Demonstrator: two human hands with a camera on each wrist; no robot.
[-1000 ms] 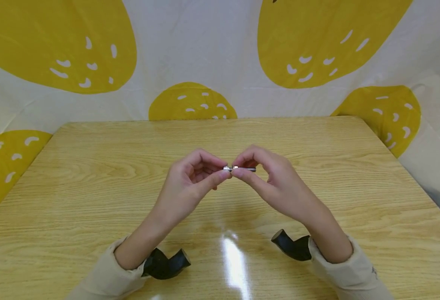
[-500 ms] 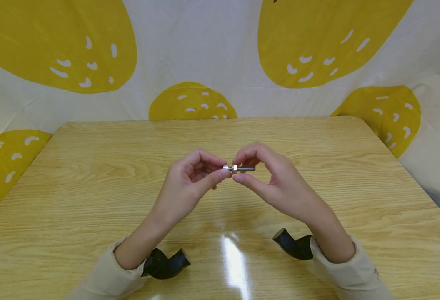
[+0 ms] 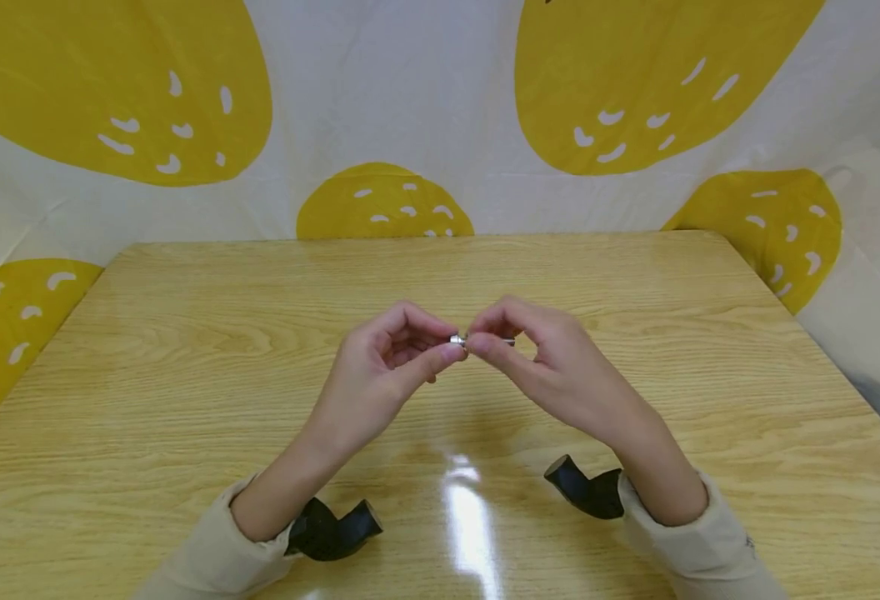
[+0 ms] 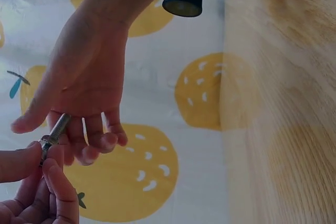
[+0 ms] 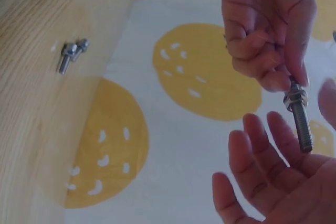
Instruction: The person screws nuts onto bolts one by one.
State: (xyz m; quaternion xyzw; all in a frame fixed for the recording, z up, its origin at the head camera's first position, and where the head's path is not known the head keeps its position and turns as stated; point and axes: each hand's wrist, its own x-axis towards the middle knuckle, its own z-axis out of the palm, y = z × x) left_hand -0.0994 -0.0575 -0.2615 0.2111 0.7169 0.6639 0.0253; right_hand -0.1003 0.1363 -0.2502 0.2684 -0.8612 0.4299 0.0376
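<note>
A silver bolt (image 5: 302, 127) with a hex nut (image 5: 295, 99) on its threaded shank is held over the wooden table (image 3: 260, 283). My left hand (image 3: 365, 379) pinches its head end between thumb and fingertips, and the shank points right. My right hand (image 3: 560, 367) is around the nut and shank. From the head, the right thumb overlaps the nut and hides it. Both wrist views show that thumb (image 4: 23, 124) lifted away from the bolt, with the right fingers (image 5: 244, 150) extended and spread beside the shank.
In the right wrist view, several silver bolts (image 5: 68, 53) lie on the table surface. A white curtain with yellow fruit shapes (image 3: 387, 100) hangs behind the table. Black curved mounts (image 3: 335, 529) stick out from both sleeves.
The right thumb and fingers draw away from the nut, baring it half a second ago, then come back over it now. The left hand keeps its pinch on the bolt, nearly still.
</note>
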